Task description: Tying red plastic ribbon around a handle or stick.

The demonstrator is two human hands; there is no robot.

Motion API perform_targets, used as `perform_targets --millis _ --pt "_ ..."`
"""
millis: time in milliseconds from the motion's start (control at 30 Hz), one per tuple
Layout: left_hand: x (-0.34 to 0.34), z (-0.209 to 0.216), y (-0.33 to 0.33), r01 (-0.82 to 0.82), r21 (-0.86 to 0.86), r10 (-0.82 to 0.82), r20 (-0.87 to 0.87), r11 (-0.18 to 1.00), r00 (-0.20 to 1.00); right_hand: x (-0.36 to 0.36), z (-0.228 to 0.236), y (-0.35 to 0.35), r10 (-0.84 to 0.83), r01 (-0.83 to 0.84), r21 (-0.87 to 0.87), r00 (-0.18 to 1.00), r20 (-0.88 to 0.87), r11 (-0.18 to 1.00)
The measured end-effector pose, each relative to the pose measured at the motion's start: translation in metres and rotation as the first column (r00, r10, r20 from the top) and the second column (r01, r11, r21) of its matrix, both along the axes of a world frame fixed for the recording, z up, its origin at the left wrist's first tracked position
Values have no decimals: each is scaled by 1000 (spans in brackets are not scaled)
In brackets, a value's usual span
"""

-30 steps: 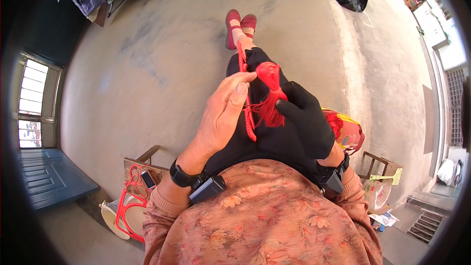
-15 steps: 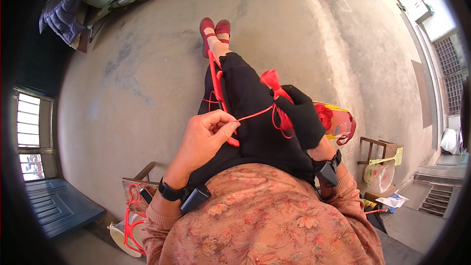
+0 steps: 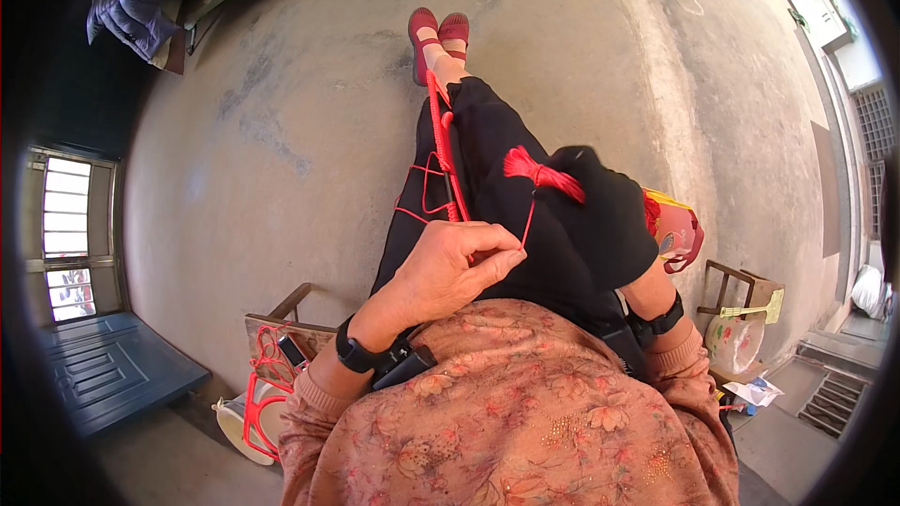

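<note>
Bag [image 3: 682, 225], red yarn [image 3: 651, 214] inside, partly behind right hand [image 3: 605, 215], fingers closed on red bundle [image 3: 541, 174]. Left hand [image 3: 452, 269] pinches thread [image 3: 530, 219].

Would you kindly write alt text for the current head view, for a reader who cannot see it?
A bare left hand pinches a thin red cord leading toward a red bundle held by the black-gloved right hand. A thicker red cord runs along the black trousers, and beyond them are red shoes and a plain floor.
</note>
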State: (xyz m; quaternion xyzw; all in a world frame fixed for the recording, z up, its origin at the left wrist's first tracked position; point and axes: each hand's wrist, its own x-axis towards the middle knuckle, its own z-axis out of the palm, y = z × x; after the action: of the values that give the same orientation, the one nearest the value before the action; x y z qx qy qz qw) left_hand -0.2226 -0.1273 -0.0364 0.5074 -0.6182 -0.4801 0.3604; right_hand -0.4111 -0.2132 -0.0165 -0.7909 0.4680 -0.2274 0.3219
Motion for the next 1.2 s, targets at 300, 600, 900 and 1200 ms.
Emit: perform_targets --millis 300,600,900,1200 --pt "11 -19 9 -70 186 94 -128 980 987 3 -7 6 265 -341 193 904 336 920" --pt "18 -19 16 -143 290 207 -204 946 957 7 0 1 586 -652 112 733 346 750" --pt "24 -22 20 -106 330 162 -148 938 976 8 -18 -2 665 -716 97 684 299 692" --pt "28 -29 23 -193 267 265 -266 944 927 14 -12 -9 689 -812 296 583 430 503"
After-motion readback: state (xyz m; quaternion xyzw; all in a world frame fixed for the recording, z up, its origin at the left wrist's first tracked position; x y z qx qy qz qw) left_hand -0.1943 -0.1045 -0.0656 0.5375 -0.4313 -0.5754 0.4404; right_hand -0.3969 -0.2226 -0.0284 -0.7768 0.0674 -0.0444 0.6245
